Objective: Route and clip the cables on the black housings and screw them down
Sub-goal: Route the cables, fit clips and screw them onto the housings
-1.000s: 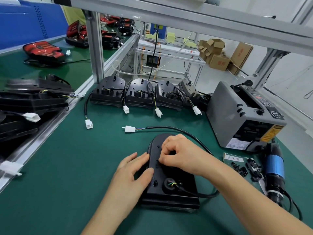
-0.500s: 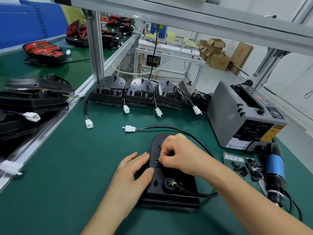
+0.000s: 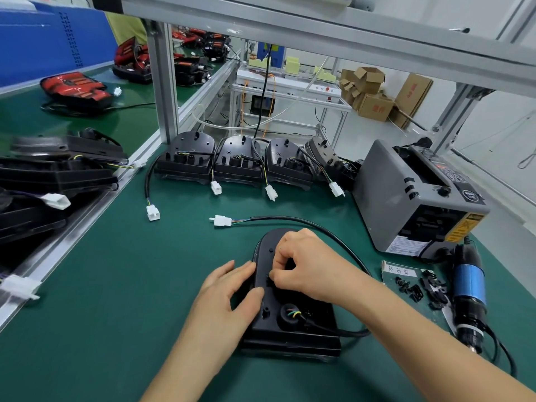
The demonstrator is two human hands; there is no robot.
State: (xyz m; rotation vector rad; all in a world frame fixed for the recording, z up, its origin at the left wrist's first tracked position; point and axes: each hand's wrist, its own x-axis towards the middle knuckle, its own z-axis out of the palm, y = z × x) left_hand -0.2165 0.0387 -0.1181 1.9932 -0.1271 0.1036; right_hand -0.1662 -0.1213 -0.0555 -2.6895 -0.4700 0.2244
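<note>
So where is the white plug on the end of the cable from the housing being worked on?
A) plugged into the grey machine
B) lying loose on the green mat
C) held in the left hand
B: the white plug lies free on the green mat, beyond the black housing.

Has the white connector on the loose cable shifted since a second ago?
No; the white connector stays put, with the same gap to the grey machine.
</note>
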